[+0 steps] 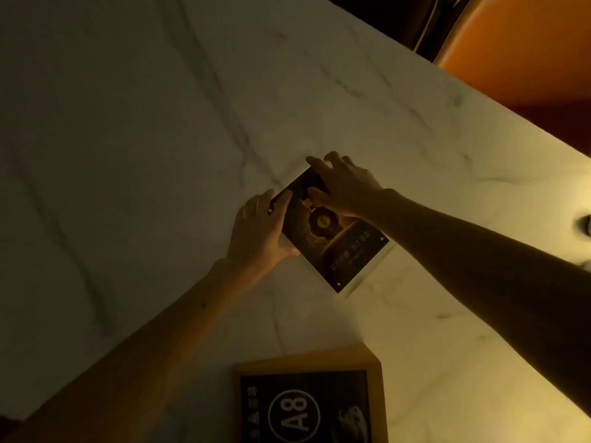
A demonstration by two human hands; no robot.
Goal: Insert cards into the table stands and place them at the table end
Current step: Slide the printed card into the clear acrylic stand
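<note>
1. Card [332, 241]: dark print with a gold round emblem and pale text lines, sitting in a clear table stand [367, 270] on the marble table [160, 139], about mid-frame, near the table's right edge.
2. I see my left hand [259, 231] coming in from lower left, forearm stretched diagonally up the frame. The palm cups the card's left long edge, thumb lying across the upper left part of the face, fingers wrapped behind. It's closed around that edge of card and stand.
3. My right hand [345, 187] comes from the right, forearm running down to the lower right corner. The fingers are spread and curled over the card's far short end, thumb pressing down on the face just above the emblem. It's pinched on the top edge; can't tell if it pinches the card alone or the stand too.
4. Long axis runs diagonally, from upper left (far end, under the right hand) to lower right (near end). The text lines sit at the lower-right end.
5. The stand's pale rim shows along the card's right and lower edges; those edges are free of both hands.
6. Most of the card extends below and right of both grips, with hands on the upper-left half only.
7. Wooden framed sign [308, 404] marked "A8" lies flat at bottom centre, well apart from the card.
8. Orange chair [518, 49] at upper right, beyond the table edge.
</note>
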